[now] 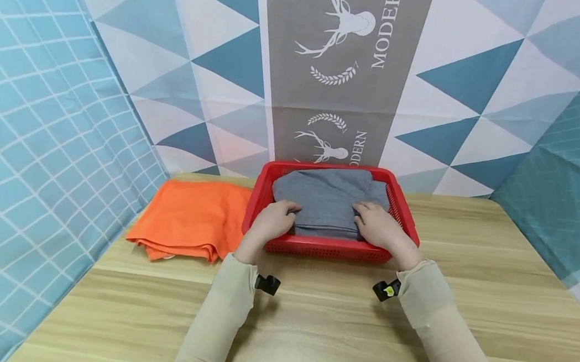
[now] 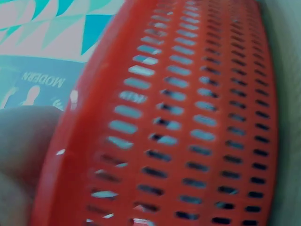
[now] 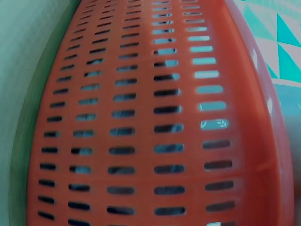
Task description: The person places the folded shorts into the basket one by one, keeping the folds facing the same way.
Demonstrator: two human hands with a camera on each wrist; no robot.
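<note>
A folded grey-blue cloth (image 1: 326, 197) lies in the red plastic basket (image 1: 328, 248), its layered front fold facing me. My left hand (image 1: 274, 220) reaches over the near rim and holds the cloth by its front left side, fingers bent. On the opposite side, my right hand (image 1: 377, 225) grips it at the front right in the same way. In the left wrist view, the slotted basket wall (image 2: 188, 113) fills most of the picture, with part of a blurred hand (image 2: 28, 141) past the rim. The right wrist view likewise shows mainly the slotted wall (image 3: 141, 122).
An orange folded cloth (image 1: 193, 216) lies on the wooden table (image 1: 320, 332), close against the basket's left side. Behind stands a patterned wall covering (image 1: 232, 61). Blue gridded sheeting (image 1: 38, 132) borders the left, teal sheeting (image 1: 564, 181) the right.
</note>
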